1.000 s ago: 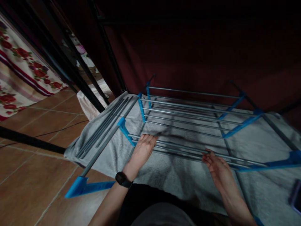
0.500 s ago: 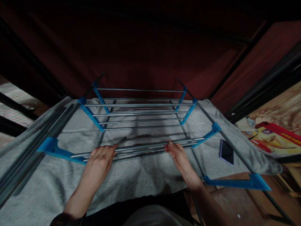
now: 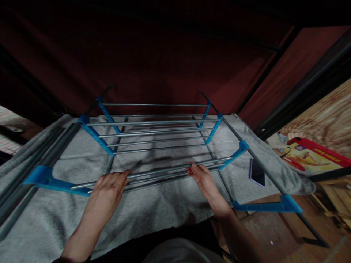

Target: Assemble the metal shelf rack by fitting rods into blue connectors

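A rack frame, apparently a shoe rack point(image 3: 153, 131), lies on a grey blanket, with blue plastic brackets joining thin metal rods to dark side poles. My left hand point(image 3: 108, 190) is closed over the near metal rods point(image 3: 157, 171), close to the left blue bracket point(image 3: 52, 180). Farther along the same rods, my right hand point(image 3: 201, 179) pinches them with thumb and fingers, short of the right blue bracket point(image 3: 234, 157). Their left tips lie at the bracket, but I cannot tell how firmly they sit in it. Another blue bracket point(image 3: 267, 207) at the near right has no rods in it.
Several loose grey tubes point(image 3: 33, 171) lie along the left of the grey blanket point(image 3: 153, 208). A phone point(image 3: 257, 172) rests beside the right pole. Beyond it is a red and yellow package point(image 3: 315, 155). A dark red panel point(image 3: 159, 73) stands behind the rack.
The view has shifted, so the rack and both hands appear farther left. The left bracket sits lower and farther out in the picture. Both hands keep their hold on the rods.
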`<state>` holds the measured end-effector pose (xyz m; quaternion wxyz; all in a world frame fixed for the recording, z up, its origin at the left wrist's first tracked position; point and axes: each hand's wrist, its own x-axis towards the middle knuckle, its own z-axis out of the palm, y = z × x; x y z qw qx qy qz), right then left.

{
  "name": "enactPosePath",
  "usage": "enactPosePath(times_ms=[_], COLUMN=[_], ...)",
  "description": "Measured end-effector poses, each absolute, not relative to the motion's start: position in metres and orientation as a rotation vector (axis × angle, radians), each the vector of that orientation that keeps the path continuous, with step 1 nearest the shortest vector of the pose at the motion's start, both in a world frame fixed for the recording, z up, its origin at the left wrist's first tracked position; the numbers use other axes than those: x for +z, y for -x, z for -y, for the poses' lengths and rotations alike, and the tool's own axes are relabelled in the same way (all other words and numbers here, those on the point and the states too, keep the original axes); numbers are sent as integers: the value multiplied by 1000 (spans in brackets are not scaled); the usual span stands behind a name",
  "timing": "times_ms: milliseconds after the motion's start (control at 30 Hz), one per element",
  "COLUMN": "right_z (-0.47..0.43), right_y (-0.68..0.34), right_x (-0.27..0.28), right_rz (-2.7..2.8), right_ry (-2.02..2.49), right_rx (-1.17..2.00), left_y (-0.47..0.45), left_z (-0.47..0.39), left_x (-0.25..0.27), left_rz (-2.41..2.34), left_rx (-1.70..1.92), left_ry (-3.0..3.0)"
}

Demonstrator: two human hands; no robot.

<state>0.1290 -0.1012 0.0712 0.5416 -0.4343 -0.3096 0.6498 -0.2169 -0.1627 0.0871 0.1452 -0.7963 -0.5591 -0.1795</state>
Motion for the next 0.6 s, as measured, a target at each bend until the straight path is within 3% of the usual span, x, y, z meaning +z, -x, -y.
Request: enactPosePath(times_ms=[600], right_z=[100], right_y=[-131], right_x=[69], right_rz=[746], right_ry=[1033], right_rx=[1543], left_y=[216], left_z=[163], left_x=[85], left_rz=[1677], left_rx=[-512], left_ry=[2292])
